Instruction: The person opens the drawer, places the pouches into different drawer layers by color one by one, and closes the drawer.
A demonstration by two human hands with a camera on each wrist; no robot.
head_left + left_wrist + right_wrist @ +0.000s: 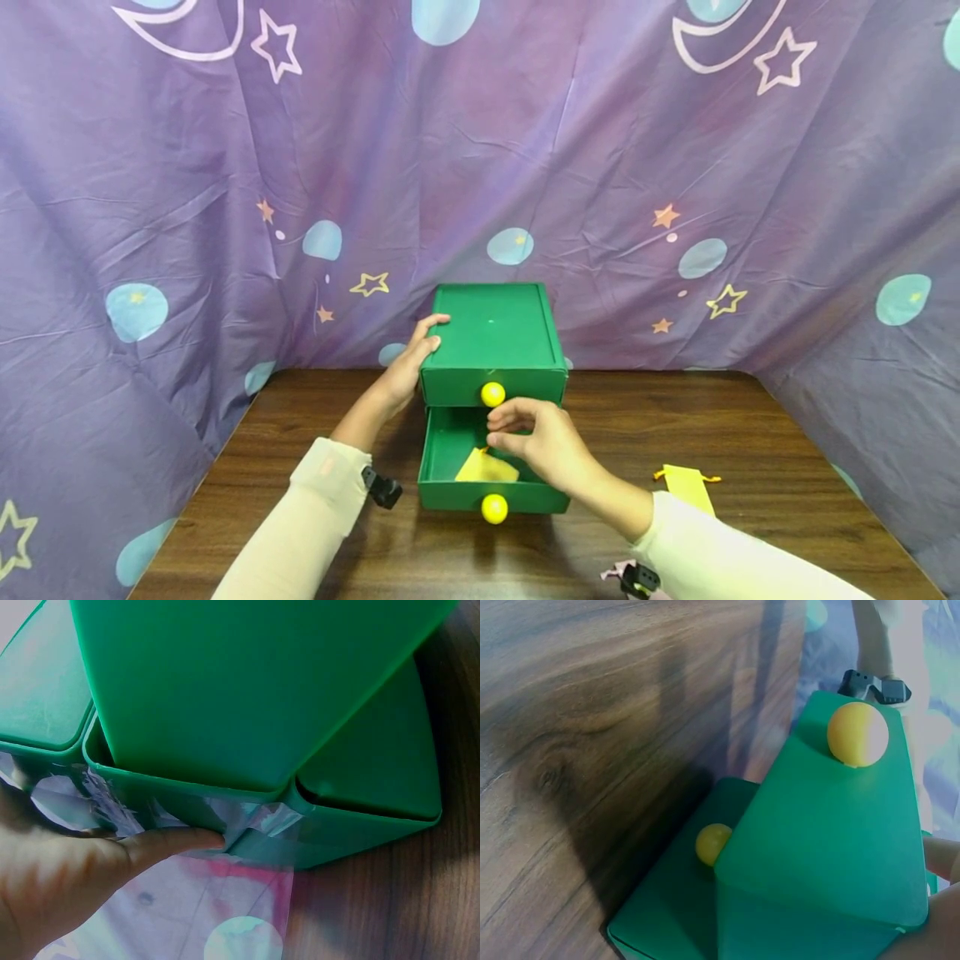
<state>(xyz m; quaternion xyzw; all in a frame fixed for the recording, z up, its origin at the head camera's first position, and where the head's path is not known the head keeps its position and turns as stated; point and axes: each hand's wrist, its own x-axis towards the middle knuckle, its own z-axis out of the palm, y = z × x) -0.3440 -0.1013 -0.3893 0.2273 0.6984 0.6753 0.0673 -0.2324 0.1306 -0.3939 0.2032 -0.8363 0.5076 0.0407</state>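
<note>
Purple cloth (337, 125) printed with moons and stars hung behind a brown wooden tabletop (637, 417), where a green drawer box (491, 325) stood near the far edge. Its lower drawer (442, 497) was out, and a yellow pouch (480, 468) lay inside, close to the drawer's front edge. The right hand (543, 437) was the nearer one: it reached over the drawer's right side, so the pouch lay just below its fingertips, left of the palm. Thumb and fingers curved apart, gripping nothing visible. An orange string showed at the pouch's far end, beneath the thumb; the pouch's right part blurred, so its long axis could not be told. The left hand (408, 362) rested against the box's left side, fingers extended. Another yellow pouch (688, 487) lay toward the tabletop's right edge, its drawstring end pointing away.
</note>
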